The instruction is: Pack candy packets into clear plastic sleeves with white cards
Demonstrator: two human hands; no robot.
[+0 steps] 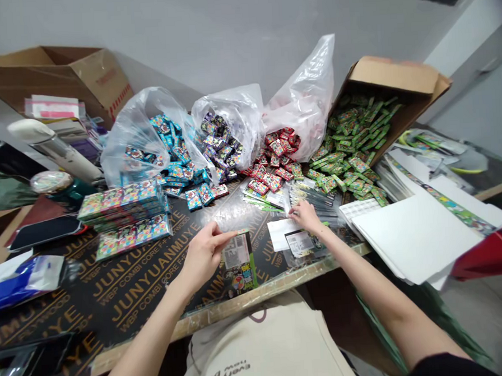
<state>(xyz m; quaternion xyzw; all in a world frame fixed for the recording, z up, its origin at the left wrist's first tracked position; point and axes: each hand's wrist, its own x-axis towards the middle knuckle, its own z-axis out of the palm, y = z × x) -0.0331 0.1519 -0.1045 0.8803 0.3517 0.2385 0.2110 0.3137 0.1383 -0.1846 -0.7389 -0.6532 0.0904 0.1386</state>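
My left hand (206,252) is at the upper left edge of a flat printed packet (240,267) with a green edge and a pale label. Its index finger stretches across the packet's top and the other fingers curl at the edge. Further right, my right hand (305,216) has its fingertips drawn together over clear plastic sleeves (321,201); what they pinch is too small to tell. A white paper slip (280,235) and a dark packet with a barcode label (300,243) lie below it. Green-edged cards (260,199) are fanned out just beyond.
Clear bags spill small blue boxes (180,172), purple boxes (221,144) and red boxes (273,175). A tipped carton (396,76) holds green boxes (353,143). Wrapped box stacks (121,209) and a phone (45,231) are left; white sheets (417,230) overhang the right edge.
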